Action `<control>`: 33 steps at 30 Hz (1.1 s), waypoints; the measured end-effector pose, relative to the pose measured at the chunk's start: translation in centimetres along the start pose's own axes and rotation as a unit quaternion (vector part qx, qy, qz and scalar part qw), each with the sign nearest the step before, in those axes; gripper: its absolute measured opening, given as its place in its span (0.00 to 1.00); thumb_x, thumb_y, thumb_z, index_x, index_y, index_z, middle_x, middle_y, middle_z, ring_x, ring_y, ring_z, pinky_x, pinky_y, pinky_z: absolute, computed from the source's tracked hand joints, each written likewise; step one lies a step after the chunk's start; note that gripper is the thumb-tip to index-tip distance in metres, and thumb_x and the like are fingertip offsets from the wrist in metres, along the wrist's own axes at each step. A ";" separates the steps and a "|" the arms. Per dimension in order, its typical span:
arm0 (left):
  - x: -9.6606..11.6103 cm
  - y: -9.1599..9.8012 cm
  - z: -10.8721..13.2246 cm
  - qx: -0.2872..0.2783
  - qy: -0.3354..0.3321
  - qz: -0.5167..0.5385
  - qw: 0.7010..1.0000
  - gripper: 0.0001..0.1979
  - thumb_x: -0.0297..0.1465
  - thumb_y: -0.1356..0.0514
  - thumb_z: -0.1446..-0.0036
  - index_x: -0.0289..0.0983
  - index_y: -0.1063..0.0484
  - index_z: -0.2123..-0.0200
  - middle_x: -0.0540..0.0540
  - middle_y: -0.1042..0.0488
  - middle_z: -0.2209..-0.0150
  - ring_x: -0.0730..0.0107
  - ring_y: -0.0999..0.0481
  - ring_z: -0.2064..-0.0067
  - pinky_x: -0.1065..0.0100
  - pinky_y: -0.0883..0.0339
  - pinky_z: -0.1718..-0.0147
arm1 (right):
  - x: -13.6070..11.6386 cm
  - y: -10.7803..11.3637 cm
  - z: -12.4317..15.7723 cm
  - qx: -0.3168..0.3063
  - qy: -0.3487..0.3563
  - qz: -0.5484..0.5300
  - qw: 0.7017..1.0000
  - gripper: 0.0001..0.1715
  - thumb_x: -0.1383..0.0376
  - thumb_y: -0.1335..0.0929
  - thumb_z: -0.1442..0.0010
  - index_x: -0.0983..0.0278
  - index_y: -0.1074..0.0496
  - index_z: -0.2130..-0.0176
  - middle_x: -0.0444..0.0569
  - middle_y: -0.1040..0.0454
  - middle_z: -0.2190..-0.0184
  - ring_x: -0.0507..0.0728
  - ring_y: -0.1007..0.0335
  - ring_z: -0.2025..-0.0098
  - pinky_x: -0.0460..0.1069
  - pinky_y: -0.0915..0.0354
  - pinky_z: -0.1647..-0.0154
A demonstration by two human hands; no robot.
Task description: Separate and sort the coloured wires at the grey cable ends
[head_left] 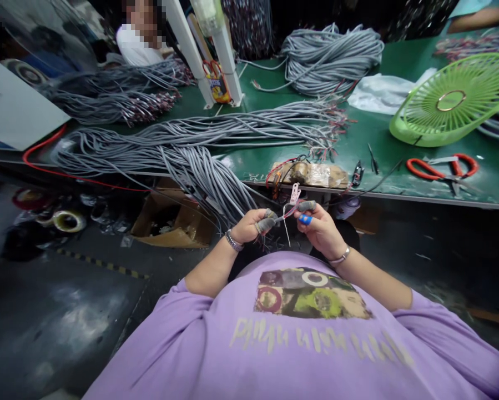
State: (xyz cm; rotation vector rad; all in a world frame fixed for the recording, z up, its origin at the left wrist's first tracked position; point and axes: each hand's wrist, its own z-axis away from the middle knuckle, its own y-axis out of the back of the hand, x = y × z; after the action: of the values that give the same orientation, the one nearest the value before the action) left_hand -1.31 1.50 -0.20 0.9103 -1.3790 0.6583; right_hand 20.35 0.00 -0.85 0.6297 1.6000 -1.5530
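Observation:
My left hand (255, 225) pinches a grey cable (280, 218) near its stripped end, with grey covers on the thumb and a fingertip. From that end fan out thin coloured wires (290, 211) and a white strand that hangs down. My right hand (321, 228) is closed on these wires, its thumb wrapped in blue and a fingertip in grey. Just above the wires stands a small pale pink connector piece (295, 193); whether a finger touches it I cannot tell. Behind the hands, a wooden board (326, 174) with a taped fixture lies on the bench edge.
Grey cable bundles (232, 130) spread over the green bench (374, 130), one draping off its front. Red-handled scissors (443, 168), small black snips (358, 174) and a green fan (453, 100) are at right. A cardboard box (172, 222) sits below. A person (139, 39) is across the bench.

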 end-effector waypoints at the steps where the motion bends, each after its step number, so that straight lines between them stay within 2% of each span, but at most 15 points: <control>1: 0.0 0.0 0.0 0.004 -0.004 0.009 1.000 0.26 0.52 0.40 0.44 0.32 0.31 0.71 0.54 0.37 0.83 0.81 0.42 0.81 0.75 0.47 0.80 | 0.0 0.2 -0.1 0.015 0.000 -0.004 1.000 0.15 0.68 0.25 0.56 0.60 0.27 0.66 0.42 0.24 0.71 0.46 0.42 0.79 0.44 0.43 0.80; 4: 0.0 -0.1 -0.1 0.002 -0.004 0.016 1.000 0.26 0.52 0.39 0.46 0.32 0.30 0.71 0.54 0.36 0.82 0.81 0.41 0.81 0.75 0.47 0.80 | -0.3 0.7 0.0 0.015 -0.012 -0.010 1.000 0.16 0.67 0.25 0.55 0.60 0.28 0.63 0.44 0.22 0.66 0.47 0.37 0.77 0.44 0.40 0.79; 7: -0.1 -0.3 -0.5 -0.002 0.009 -0.011 1.000 0.26 0.52 0.39 0.46 0.32 0.30 0.72 0.53 0.36 0.82 0.81 0.41 0.80 0.75 0.46 0.80 | -0.8 0.6 0.6 -0.014 0.003 -0.006 1.000 0.18 0.65 0.24 0.53 0.59 0.28 0.61 0.45 0.22 0.62 0.51 0.29 0.68 0.44 0.34 0.74; 9: -0.2 -0.4 -0.8 0.006 0.013 -0.032 0.999 0.26 0.52 0.39 0.45 0.32 0.30 0.72 0.53 0.36 0.81 0.81 0.41 0.79 0.76 0.46 0.79 | -0.9 0.3 1.3 -0.033 0.040 0.040 0.998 0.16 0.63 0.24 0.51 0.58 0.28 0.62 0.45 0.22 0.65 0.53 0.26 0.66 0.47 0.31 0.70; 13: -0.4 -0.2 -1.2 -0.008 0.004 -0.030 1.000 0.25 0.51 0.39 0.45 0.31 0.29 0.72 0.53 0.36 0.80 0.81 0.40 0.78 0.75 0.45 0.78 | -1.1 0.0 2.5 -0.098 0.082 0.167 0.978 0.11 0.59 0.25 0.47 0.60 0.26 0.64 0.49 0.22 0.68 0.55 0.26 0.68 0.53 0.28 0.64; 15: -0.4 0.1 -1.1 -0.021 -0.001 -0.003 1.000 0.26 0.52 0.39 0.45 0.31 0.29 0.71 0.53 0.36 0.81 0.81 0.41 0.79 0.75 0.45 0.79 | -1.5 0.1 2.6 -0.066 0.119 0.170 0.976 0.09 0.60 0.26 0.46 0.60 0.26 0.64 0.48 0.22 0.68 0.54 0.27 0.70 0.52 0.28 0.67; 18: -0.4 0.7 -0.7 -0.032 -0.010 0.038 0.999 0.27 0.53 0.37 0.48 0.31 0.28 0.71 0.53 0.36 0.81 0.81 0.41 0.81 0.75 0.46 0.80 | -2.1 0.5 2.0 0.028 0.178 0.128 0.975 0.07 0.64 0.27 0.46 0.59 0.27 0.65 0.46 0.21 0.68 0.51 0.31 0.75 0.48 0.32 0.72; 20: -0.4 0.9 -0.4 -0.037 -0.013 0.052 0.998 0.27 0.53 0.36 0.50 0.31 0.28 0.70 0.52 0.35 0.81 0.81 0.41 0.81 0.75 0.46 0.81 | -2.3 0.5 1.5 0.039 0.159 0.103 0.981 0.09 0.65 0.27 0.47 0.59 0.28 0.64 0.45 0.21 0.66 0.50 0.31 0.75 0.47 0.33 0.74; 23: -0.3 0.9 -0.3 -0.045 0.002 0.045 0.998 0.27 0.53 0.36 0.50 0.31 0.28 0.71 0.52 0.35 0.81 0.81 0.41 0.80 0.75 0.46 0.81 | -2.1 0.0 1.4 0.003 0.084 0.086 0.993 0.14 0.64 0.26 0.48 0.58 0.29 0.60 0.48 0.20 0.59 0.53 0.25 0.67 0.48 0.30 0.70; 26: -0.3 0.7 -0.3 -0.037 0.013 0.030 0.999 0.26 0.52 0.37 0.48 0.32 0.30 0.73 0.52 0.36 0.81 0.81 0.41 0.80 0.75 0.46 0.80 | -1.9 -0.8 2.1 -0.023 0.082 0.095 0.992 0.13 0.62 0.27 0.45 0.57 0.29 0.59 0.48 0.20 0.57 0.56 0.22 0.61 0.50 0.27 0.66; 28: -0.2 0.6 -0.3 -0.033 0.013 0.026 0.999 0.26 0.52 0.38 0.47 0.32 0.30 0.73 0.52 0.36 0.81 0.81 0.41 0.80 0.75 0.46 0.80 | -2.1 -1.3 2.9 -0.053 0.127 0.160 0.978 0.09 0.64 0.29 0.42 0.56 0.28 0.59 0.48 0.20 0.58 0.57 0.22 0.59 0.53 0.26 0.61; 29: -0.2 0.6 -0.3 -0.034 0.014 0.025 0.999 0.26 0.52 0.38 0.46 0.32 0.30 0.73 0.52 0.36 0.81 0.81 0.41 0.80 0.75 0.46 0.79 | -2.3 -1.5 3.3 -0.077 0.157 0.213 0.961 0.09 0.66 0.30 0.42 0.56 0.26 0.59 0.48 0.19 0.58 0.58 0.22 0.58 0.55 0.26 0.58; 32: -0.3 0.8 -0.2 -0.046 0.013 0.025 0.999 0.25 0.51 0.37 0.46 0.31 0.29 0.73 0.51 0.35 0.80 0.80 0.40 0.79 0.74 0.46 0.79 | -2.9 -1.7 4.1 -0.156 0.235 0.352 0.892 0.17 0.72 0.32 0.44 0.56 0.22 0.57 0.48 0.19 0.58 0.58 0.22 0.58 0.56 0.27 0.53; 33: -0.3 0.9 -0.1 -0.048 0.010 0.029 0.998 0.25 0.50 0.37 0.47 0.31 0.29 0.73 0.51 0.35 0.80 0.80 0.40 0.79 0.74 0.46 0.79 | -3.0 -1.7 4.1 -0.161 0.250 0.369 0.881 0.18 0.73 0.33 0.44 0.56 0.22 0.57 0.47 0.19 0.59 0.58 0.22 0.59 0.56 0.26 0.53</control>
State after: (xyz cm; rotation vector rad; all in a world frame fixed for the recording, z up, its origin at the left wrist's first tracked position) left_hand -2.03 2.09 -0.36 0.7881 -1.4114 0.6390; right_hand 21.49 -3.69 2.89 1.3323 1.6343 -0.5636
